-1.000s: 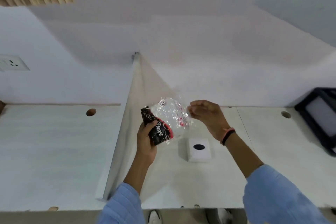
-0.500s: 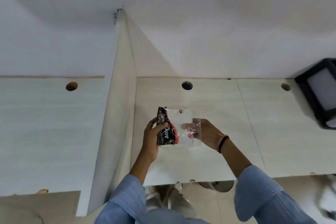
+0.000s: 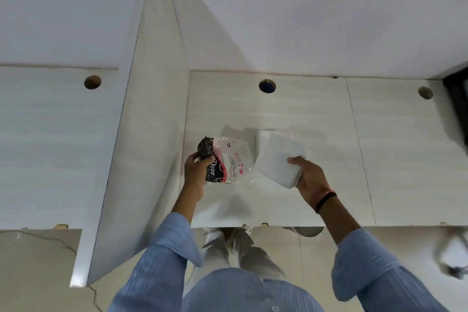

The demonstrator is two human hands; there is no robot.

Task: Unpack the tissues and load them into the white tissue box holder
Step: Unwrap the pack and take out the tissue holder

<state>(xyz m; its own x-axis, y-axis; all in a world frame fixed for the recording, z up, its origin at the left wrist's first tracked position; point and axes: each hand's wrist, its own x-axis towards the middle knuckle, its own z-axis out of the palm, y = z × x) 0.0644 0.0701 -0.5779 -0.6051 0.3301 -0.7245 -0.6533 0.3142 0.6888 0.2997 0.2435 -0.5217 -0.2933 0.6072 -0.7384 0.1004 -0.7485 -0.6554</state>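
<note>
Above the desk [image 3: 291,114], your right hand [image 3: 310,180] pinches the white tissue stack [image 3: 278,159] at one corner; your left hand [image 3: 195,172] curls round the empty plastic wrapper [image 3: 225,162]. Loosely held sheets may fan or slip. No holder is in view.

Head view, steeply downward (near hands)

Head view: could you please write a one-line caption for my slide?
Over the desk, left hand holds the emptied wrapper while right hand holds the tissue stack.
</note>
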